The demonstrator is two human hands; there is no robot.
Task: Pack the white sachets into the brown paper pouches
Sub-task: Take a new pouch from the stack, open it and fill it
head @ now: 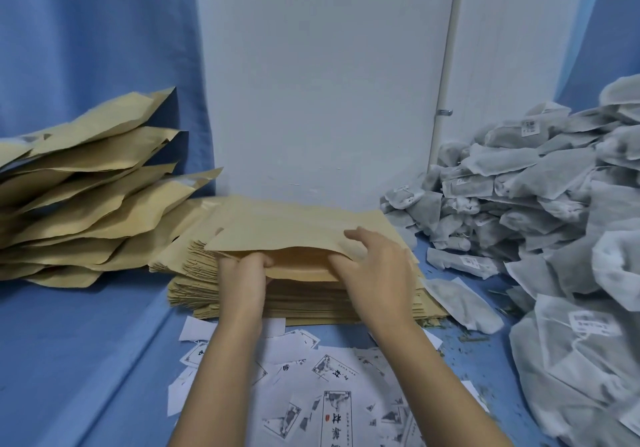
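A brown paper pouch point(277, 235) lies on top of a flat stack of empty pouches point(311, 299) in the middle. Its near mouth is pulled apart. My left hand point(242, 270) has its fingers tucked into the opening at the left. My right hand point(377, 266) pinches the pouch's upper lip at the right and lifts it. A large heap of white sachets point(540, 204) fills the right side, with one loose sachet point(460, 302) near the stack. No sachet is in either hand.
Bulging filled pouches point(86, 197) are piled at the left against a blue curtain. Printed white paper labels point(325, 377) lie scattered on the blue table in front of the stack. A white wall panel stands behind.
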